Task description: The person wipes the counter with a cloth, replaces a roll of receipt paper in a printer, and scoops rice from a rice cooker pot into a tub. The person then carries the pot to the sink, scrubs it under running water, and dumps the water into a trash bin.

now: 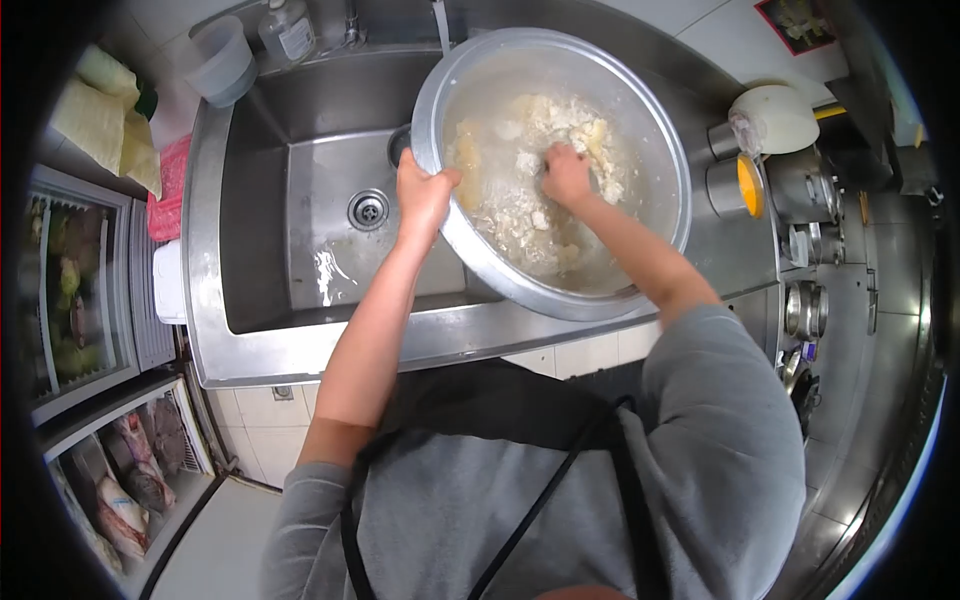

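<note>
A large round metal basin (463, 232) sits tilted at the right side of the sink, partly over its edge. Inside it lies a wet, lumpy, whitish and yellowish mass (530, 215) with cloudy liquid. The basin's left rim is gripped by my left hand (425, 188), its thumb over the edge. My right hand (569, 172) is down in the basin among the lumps, its fingers curled inward; whatever is between them is hidden.
The steel sink (300, 215) has a drain (368, 210). Behind it are a plastic tub (218, 66), a soap bottle (288, 32) and a faucet (441, 25). Pots (803, 188) and an orange-filled container (748, 186) stand right; an opened freezer (130, 480) is lower left.
</note>
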Demonstrator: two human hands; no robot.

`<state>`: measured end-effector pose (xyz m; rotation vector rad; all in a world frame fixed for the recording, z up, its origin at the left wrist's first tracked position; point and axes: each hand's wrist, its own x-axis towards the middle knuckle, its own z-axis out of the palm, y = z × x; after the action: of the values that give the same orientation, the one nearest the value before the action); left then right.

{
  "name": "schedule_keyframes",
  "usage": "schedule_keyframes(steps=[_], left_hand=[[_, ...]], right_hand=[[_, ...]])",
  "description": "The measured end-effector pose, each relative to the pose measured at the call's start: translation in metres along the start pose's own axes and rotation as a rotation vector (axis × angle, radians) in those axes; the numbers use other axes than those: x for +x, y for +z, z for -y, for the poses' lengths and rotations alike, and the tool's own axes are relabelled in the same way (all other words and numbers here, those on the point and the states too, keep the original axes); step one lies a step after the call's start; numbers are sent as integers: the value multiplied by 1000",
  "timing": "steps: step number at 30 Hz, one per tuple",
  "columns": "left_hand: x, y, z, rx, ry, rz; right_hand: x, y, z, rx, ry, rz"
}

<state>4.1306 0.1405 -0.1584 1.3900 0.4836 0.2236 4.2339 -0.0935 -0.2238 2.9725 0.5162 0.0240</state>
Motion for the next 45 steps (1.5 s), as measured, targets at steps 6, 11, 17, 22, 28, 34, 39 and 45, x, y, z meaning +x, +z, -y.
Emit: schedule_keyframes(steps=[6, 11, 17, 22, 28, 34, 39, 45], left_hand=[[-1, 5, -7, -84, -28, 23], [-4, 6, -8, -26, 11, 29], [-2, 6, -3, -50, 21, 33], [-1, 5, -2, -9, 21, 46], [-3, 6, -5, -99, -6, 47], [-3, 6, -6, -107, -6, 67], [-2, 6, -4, -82, 6, 51], [0, 8, -4, -74, 11, 63]], right_hand=[[-32, -21, 52, 258, -391, -3], [13, -14, 40, 158, -113, -73], [-36, -22, 70, 351, -385, -24], [25, -5, 10, 232, 160, -128], [-101, -49, 36, 402, -253, 396], [-52, 3, -29, 160, 116, 124], [-77, -6, 5, 162, -57, 177], [-33, -3, -16, 197, -50, -28]])
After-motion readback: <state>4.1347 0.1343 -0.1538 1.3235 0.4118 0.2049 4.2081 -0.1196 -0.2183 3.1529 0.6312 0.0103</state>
